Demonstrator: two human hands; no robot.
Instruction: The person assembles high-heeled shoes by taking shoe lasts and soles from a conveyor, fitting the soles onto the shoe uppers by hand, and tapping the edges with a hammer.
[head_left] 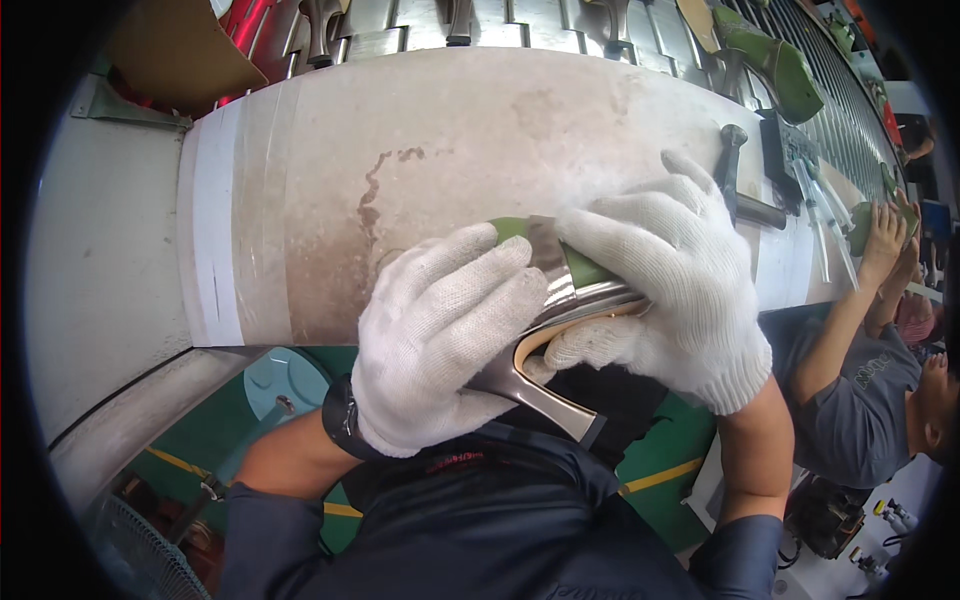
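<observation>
pale stained tabletop (480,130) spans 9 to 3 o'clock. heeled shoe (556,290), green and metallic, held mid-view over the near edge, heel tip toward 5 o'clock. right grip (680,265), white-gloved, at the shoe's 3 o'clock, clamped on it, thumb by the tan edge; left grip (435,325), also gloved, at its 9 o'clock, clamped on the heel end. hammer (731,180) lies at 2 o'clock. likely best: left steadies firmly, right presses evenly, no creasing the green.
</observation>
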